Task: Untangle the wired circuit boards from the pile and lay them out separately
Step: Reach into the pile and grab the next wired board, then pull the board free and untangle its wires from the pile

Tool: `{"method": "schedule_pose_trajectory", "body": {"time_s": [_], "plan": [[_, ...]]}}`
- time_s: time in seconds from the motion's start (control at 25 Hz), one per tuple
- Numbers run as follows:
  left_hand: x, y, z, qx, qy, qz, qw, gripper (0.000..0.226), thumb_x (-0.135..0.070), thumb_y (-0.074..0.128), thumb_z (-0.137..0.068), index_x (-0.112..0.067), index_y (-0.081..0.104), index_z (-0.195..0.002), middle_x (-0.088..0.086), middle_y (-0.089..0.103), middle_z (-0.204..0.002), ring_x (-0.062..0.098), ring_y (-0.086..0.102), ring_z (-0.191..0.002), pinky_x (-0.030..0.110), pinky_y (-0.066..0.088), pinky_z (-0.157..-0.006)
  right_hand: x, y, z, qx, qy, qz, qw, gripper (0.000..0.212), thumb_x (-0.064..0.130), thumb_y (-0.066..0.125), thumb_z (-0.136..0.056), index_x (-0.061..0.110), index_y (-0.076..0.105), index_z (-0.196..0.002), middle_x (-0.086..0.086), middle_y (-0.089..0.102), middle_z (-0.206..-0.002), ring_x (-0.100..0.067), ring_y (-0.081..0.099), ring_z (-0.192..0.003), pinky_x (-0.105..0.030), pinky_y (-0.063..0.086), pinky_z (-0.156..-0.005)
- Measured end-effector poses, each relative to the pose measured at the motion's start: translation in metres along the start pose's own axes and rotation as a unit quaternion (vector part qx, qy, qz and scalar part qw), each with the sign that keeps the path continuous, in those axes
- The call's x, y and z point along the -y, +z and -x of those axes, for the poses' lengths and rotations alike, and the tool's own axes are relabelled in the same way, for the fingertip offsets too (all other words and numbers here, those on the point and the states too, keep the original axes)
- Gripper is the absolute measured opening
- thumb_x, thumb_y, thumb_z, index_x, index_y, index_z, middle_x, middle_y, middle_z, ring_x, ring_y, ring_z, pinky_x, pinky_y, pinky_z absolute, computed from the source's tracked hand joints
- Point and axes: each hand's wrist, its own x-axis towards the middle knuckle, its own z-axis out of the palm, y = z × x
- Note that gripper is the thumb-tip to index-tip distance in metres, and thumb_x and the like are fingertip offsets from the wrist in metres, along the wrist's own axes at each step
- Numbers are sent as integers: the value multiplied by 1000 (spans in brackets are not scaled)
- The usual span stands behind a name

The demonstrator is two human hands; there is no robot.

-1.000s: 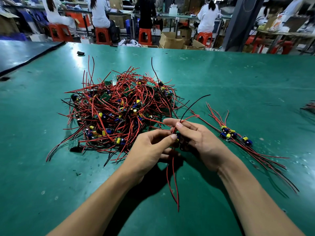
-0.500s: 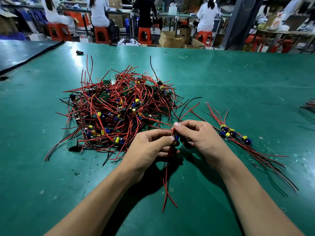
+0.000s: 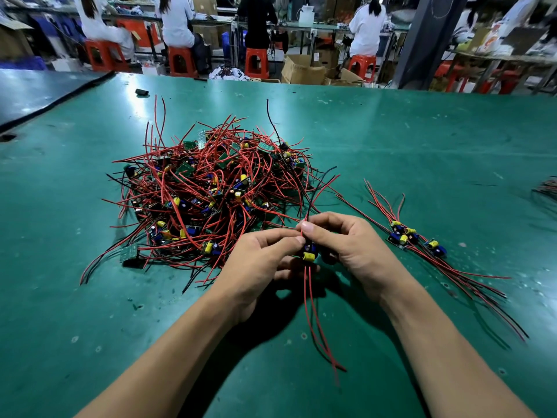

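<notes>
Head view: you look down on a green table [image 3: 422, 140], with both hands meeting just in front of the pile [image 3: 211, 191].
Held board: one circuit board [image 3: 309, 254], yellow capacitor facing you, sits between your hands, lifted off the table near the pile's near-right edge.
Left hand: your left hand [image 3: 259, 260] pinches the board's left side between thumb and forefinger.
Right hand: your right hand [image 3: 352, 245] pinches the upper leads [image 3: 313, 203] just above the board, with the other fingers curled behind it.
Lower leads: the lower leads [image 3: 313, 312] hang free toward you, clear of everything.
Upper leads: red and black, they rise toward the pile's edge. Whether they are free of the tangle cannot be told.
Done: the laid-out boards [image 3: 413, 236] lie to your right, well apart from the pile. They are only a few, packed close, with their wires crossing.
Far right: a small bundle [image 3: 547, 188] is cut off by the frame edge and unclear.
Left to do: nearly the whole pile remains knotted.
Judgement: you look early in the job, and this board looks close to ready to set down.
</notes>
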Motion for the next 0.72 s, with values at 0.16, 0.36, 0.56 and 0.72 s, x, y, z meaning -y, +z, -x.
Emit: {"method": "schedule_pose_trajectory", "body": {"time_s": [0.16, 0.36, 0.56, 0.72], "plan": [[-1, 1, 0, 6, -12, 1, 1000, 15, -2, 58, -93, -1, 73, -89, 16, 71, -78, 22, 69, -58, 27, 59, -57, 1, -5, 1, 32, 2, 28, 999, 21, 34, 86, -74, 22, 77, -90, -6, 65, -86, -24, 39, -78, -32, 36, -61], [-3, -4, 1, 27, -29, 1, 999, 11, -1, 64, -88, -3, 74, -83, 16, 71, -76, 22, 70, -58, 23, 56, -53, 0, -2, 3, 48, 17, 13, 999, 18, 35, 82, -79, 21, 75, -89, -5, 66, -82, -20, 52, -69, -27, 47, -57], [-4, -4, 1, 29, -30, -20, 999, 11, 0, 65, -88, -3, 75, -86, 15, 71, -72, 15, 66, -52, 20, 52, -48, -2, 1, 2, 61, 32, -25, 997, 21, 30, 81, -80, 17, 78, -95, -8, 71, -93, -21, 66, -81, -37, 59, -74], [-2, -3, 2, 32, -30, -35, 998, 14, 0, 61, -91, -1, 74, -87, 14, 74, -76, 19, 71, -59, 23, 54, -51, -2, 5, 2, 20, 26, -10, 999, 15, 22, 79, -81, 11, 75, -90, -10, 70, -85, -16, 65, -70, -26, 56, -61]]}}
